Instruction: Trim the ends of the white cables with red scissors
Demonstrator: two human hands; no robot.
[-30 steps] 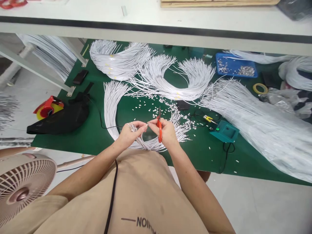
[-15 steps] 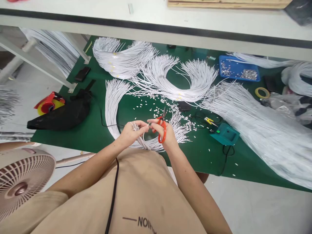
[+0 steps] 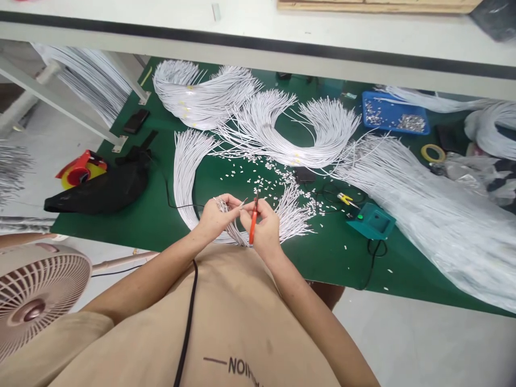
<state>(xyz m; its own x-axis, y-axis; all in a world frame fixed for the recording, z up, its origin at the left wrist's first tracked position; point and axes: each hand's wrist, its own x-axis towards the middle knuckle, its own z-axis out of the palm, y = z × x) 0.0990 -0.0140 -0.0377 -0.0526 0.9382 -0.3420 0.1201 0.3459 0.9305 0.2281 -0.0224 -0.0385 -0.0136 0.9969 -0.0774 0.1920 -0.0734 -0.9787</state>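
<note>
My left hand (image 3: 215, 217) is closed on a few white cables (image 3: 231, 228), with one cable end poking up past the thumb and index finger. Close beside it, my right hand (image 3: 266, 223) is wrapped round red-handled scissors (image 3: 253, 226), seen nearly edge-on with the tips pointing away from me. The fingertips of both hands nearly meet around the cable end; whether the blades touch it I cannot tell. Below and around my hands curves a bundle of white cables (image 3: 183, 177), its right ends fanned out. Small white offcuts (image 3: 262, 174) lie scattered just beyond.
More cable bundles (image 3: 290, 145) lie behind on the green table (image 3: 161, 231). To the right are a blue tray (image 3: 397, 126) of small metal parts, a teal device (image 3: 373, 223) and plastic-wrapped cables (image 3: 451, 231). A black pouch (image 3: 100, 188), a tape dispenser (image 3: 80, 169) and a fan (image 3: 36, 301) are left.
My right hand has moved slightly left and down, toward my left hand. The scissors have turned from showing their open handle loops to nearly edge-on. My left hand has barely moved.
</note>
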